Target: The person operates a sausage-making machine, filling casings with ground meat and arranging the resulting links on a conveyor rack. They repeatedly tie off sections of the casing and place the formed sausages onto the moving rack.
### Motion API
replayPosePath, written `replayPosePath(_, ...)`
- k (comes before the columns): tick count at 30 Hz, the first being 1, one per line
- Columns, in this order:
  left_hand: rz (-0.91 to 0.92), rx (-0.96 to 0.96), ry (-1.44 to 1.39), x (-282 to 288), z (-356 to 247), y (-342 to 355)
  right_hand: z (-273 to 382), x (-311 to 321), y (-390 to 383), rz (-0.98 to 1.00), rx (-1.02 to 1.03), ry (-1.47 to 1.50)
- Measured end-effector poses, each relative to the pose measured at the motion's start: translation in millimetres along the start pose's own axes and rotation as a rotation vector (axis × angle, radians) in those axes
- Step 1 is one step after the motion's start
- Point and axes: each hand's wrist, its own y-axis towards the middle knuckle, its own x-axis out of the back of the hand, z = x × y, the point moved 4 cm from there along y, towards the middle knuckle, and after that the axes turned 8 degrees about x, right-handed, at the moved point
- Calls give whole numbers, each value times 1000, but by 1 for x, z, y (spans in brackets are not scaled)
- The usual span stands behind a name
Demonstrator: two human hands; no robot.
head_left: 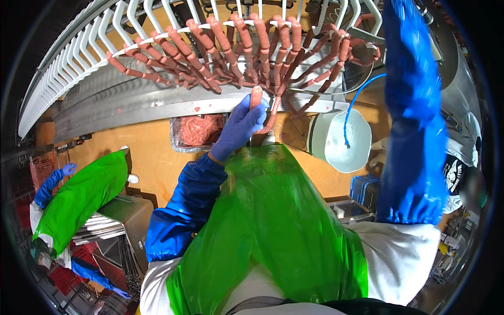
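My left hand [239,125], in a purple glove, is closed around a pink sausage link [255,97] whose rounded end sticks up above the fingers. More of the linked chain curves past the glove on its right side. Beyond it, linked sausages [245,39] hang in several loops over the white hooks [122,23] of a curved conveyor. My right arm, in a blue sleeve [415,115], reaches far up along the right side. The hand at its end lies outside the picture.
Below the hooks runs a metal trough [131,113]. A lined tub of pink meat [199,130] stands left of my hand. To the right is a white bucket [350,144] with a blue hose [357,97] in it. A co-worker in a green apron [86,197] is at far left, near stacked metal trays [100,228].
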Motion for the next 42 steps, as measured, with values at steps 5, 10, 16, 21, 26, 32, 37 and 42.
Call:
replayPosePath(5,6,24,-257,-35,-7,17,119,-125,-230,29,-342,767)
replayPosePath(10,-58,308,-430,-56,9,68,223,-227,-379,-334,-1275,1345)
replayPosePath(16,-158,19,25,-62,32,170,210,-159,-409,-266,-1246,990)
replayPosePath(21,-144,-167,198,-80,22,238,221,-141,-454,-288,-1427,1040)
replayPosePath(26,-107,-330,106,-94,11,244,224,-141,-463,-307,-1467,1085)
replayPosePath(32,340,-180,329,-90,28,249,214,-144,-442,-216,-1373,1163)
replayPosePath(37,145,-17,383,-19,91,191,201,-152,-431,-119,-1294,1158)
replayPosePath(42,-15,39,256,-1,128,126,179,-161,-424,9,-1217,1160)
